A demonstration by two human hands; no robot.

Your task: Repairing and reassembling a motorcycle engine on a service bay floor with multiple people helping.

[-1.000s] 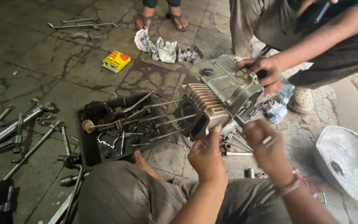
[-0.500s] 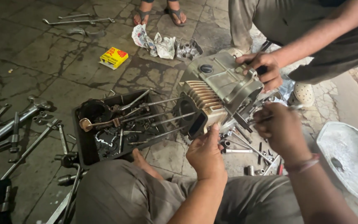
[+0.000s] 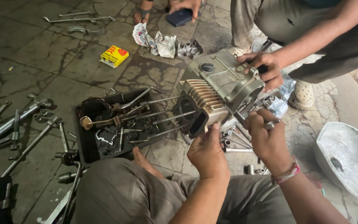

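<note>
Left hand (image 3: 207, 154) grips finned engine block (image 3: 218, 93) underside; right hand (image 3: 267, 137) clenched on tool (image 3: 270, 123) beside block; co-worker's hand (image 3: 264, 68) steadies far side.

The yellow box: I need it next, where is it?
In the head view, the yellow box lies on the stone floor at upper left, beyond the black tray, left of the crumpled paper.

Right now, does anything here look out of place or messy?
Yes. Wrenches lie scattered over the cracked stone floor, and dark oily stains spread around the black parts tray. The engine block is held tilted.
</note>
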